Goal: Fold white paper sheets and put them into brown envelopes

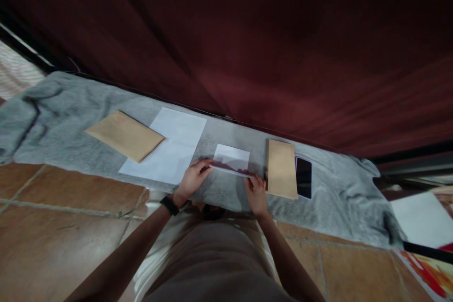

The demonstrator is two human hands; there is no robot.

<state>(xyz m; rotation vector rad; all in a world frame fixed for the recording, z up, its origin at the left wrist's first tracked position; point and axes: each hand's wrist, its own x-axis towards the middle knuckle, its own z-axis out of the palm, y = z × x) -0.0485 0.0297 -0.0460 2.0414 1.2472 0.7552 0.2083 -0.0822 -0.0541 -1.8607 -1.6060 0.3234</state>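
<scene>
Holding the small white paper [231, 155] well depends on both ends being handled evenly. The left hand [193, 180] pinches its near edge at one end, thumb and fingers closed on it, and the right hand [255, 192] grips the opposite end in the same way. The paper is in front of the person's body, over the grey cloth [339, 186], with its near edge raised between the hands; whether this is one folded sheet or two layers, I cannot tell. A light, equal pull should hold that edge straight, while a hard squeeze could crease it. Matching the corners before pressing anything flat seems wise, since the soft cloth probably gives poor backing for a crisp line. Elbow room matters as well: a large white sheet [180, 139], partly under a brown packet [125, 134], lies to the left, and a second brown packet [282, 169] sits near the right hand, just beside a phone [304, 178].
</scene>
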